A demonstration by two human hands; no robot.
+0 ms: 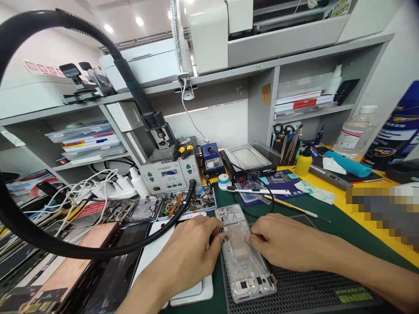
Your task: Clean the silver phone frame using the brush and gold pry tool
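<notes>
A silver-grey phone frame [240, 248], its inner side facing up, lies in front of me on a black honeycomb mat [301, 279]. My left hand [191, 242] grips its upper left edge with thumb and forefinger. A small brownish piece shows by the left thumb tip, too small to name. My right hand [281, 240] is closed at the right edge, its thumb on the frame and its other fingers curled and partly hidden. White phone-shaped panels [193, 296] lie beneath and beside my left forearm.
A black hose [98, 253] loops across the left side from a rework station [170, 172]. A tray of small parts [168, 213] stands behind my left hand. A white toothbrush-like stick [262, 191], a thin brush [291, 206] and a yellow bottle [303, 162] lie or stand beyond my right hand.
</notes>
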